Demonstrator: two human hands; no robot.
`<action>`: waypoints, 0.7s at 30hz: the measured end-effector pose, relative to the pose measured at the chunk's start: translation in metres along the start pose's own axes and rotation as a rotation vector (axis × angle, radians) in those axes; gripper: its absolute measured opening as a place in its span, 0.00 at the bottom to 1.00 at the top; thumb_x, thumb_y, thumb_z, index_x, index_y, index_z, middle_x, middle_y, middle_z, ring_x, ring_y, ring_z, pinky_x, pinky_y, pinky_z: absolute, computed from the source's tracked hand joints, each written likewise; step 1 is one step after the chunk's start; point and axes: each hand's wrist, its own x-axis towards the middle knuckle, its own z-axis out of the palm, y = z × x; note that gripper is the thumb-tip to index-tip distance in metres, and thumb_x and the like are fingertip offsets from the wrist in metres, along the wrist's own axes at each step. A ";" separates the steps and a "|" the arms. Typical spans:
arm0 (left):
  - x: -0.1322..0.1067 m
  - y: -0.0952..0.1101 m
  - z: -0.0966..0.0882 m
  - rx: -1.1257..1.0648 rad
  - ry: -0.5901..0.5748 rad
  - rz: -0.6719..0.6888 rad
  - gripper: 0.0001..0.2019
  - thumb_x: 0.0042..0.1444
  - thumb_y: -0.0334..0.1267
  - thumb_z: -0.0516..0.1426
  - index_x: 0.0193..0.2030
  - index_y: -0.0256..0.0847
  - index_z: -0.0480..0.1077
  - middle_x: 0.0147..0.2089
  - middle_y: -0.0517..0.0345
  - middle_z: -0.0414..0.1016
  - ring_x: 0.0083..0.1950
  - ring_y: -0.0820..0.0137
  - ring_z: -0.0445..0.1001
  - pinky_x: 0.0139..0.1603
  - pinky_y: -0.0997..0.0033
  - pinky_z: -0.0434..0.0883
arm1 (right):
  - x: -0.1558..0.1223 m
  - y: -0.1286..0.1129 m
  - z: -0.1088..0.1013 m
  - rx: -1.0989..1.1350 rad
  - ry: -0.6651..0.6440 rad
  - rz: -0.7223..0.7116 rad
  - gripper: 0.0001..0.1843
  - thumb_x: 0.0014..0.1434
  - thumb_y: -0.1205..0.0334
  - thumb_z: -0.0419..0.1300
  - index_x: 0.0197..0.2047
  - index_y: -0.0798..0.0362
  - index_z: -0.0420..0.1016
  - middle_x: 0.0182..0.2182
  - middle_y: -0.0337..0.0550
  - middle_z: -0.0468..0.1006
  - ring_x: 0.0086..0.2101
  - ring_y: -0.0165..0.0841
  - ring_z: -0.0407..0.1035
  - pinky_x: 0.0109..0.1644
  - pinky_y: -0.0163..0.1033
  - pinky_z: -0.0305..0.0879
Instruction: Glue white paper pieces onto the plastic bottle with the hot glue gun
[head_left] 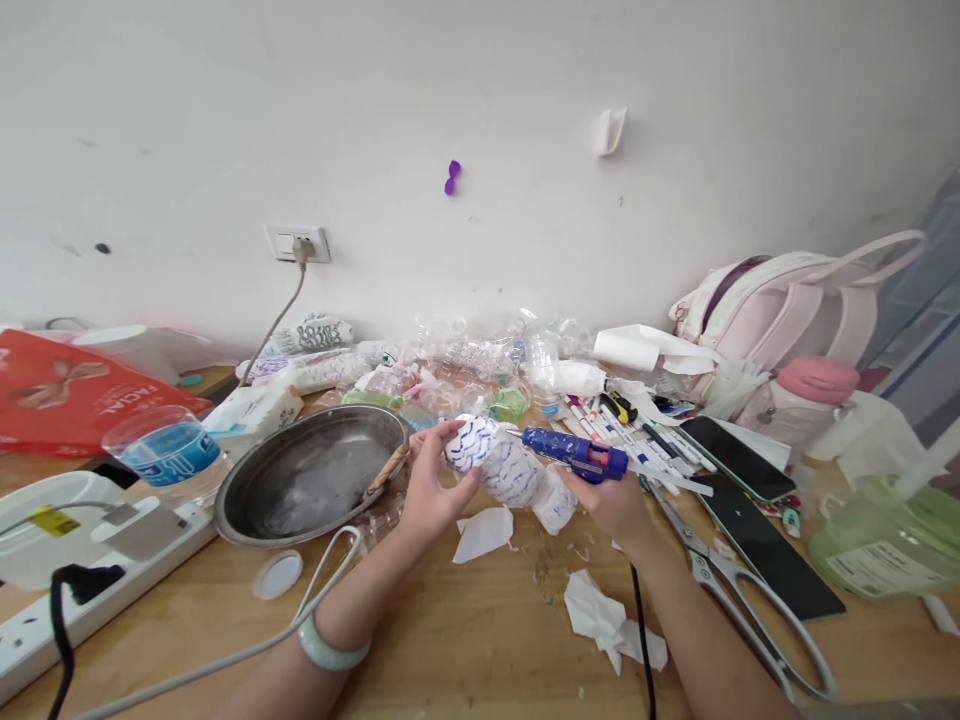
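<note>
In the head view my left hand (435, 475) grips the left end of a white paper-wrapped bottle shape (506, 465) drawn over with blue wavy lines. My right hand (615, 505) is closed round a blue glue gun (574, 452), its nozzle pointing left at the wrapped shape's upper side. Whether the nozzle touches the paper I cannot tell. From the gun a black cord (643, 640) runs down to the table's front edge. A torn white paper piece (484, 533) lies just below the wrapped shape.
A metal basin (311, 480) stands left, near a power strip (97, 590). Large scissors (739, 590), a phone (739, 458) and several markers (637, 440) lie right. Clear plastic bottles (540, 365) crowd the back. Crumpled paper (600, 610) lies in front.
</note>
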 end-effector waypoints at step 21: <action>0.000 0.001 -0.001 0.060 -0.005 0.060 0.22 0.44 0.35 0.58 0.49 0.40 0.65 0.43 0.52 0.60 0.50 0.58 0.62 0.54 0.53 0.64 | -0.001 -0.004 -0.001 -0.080 0.009 0.083 0.07 0.42 0.56 0.57 0.20 0.50 0.65 0.18 0.36 0.71 0.23 0.33 0.66 0.30 0.37 0.64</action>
